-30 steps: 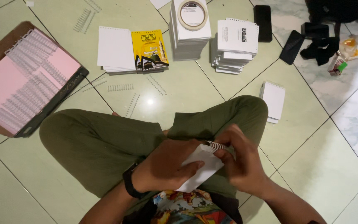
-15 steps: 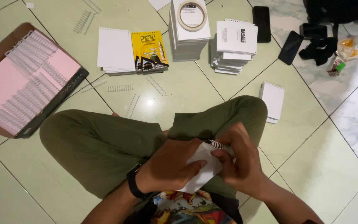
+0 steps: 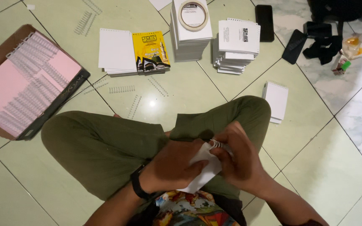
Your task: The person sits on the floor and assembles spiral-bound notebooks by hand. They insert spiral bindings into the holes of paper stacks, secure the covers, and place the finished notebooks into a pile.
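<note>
Fingers of both hands, left hand (image 3: pixel 170 167), right hand (image 3: pixel 241 161), gripping one white booklet (image 3: pixel 204 171), two phones (image 3: pixel 279 29), one tape roll (image 3: pixel 193 14)

A brown cardboard box (image 3: pixel 5 58) is lying open at the far left, lined in pink and filled with white wire binding combs. A yellow printed cover (image 3: pixel 149 50) with black pictures along its lower edge is sitting on a white stack beside it. A white cover with a black square emblem (image 3: pixel 239 35) is topping the stack further right. Two dark-screened phones (image 3: pixel 265 23) (image 3: pixel 295 46) are lying beyond it. A clear orange-tinted bag (image 3: pixel 359 44) is resting at the far right.
</note>
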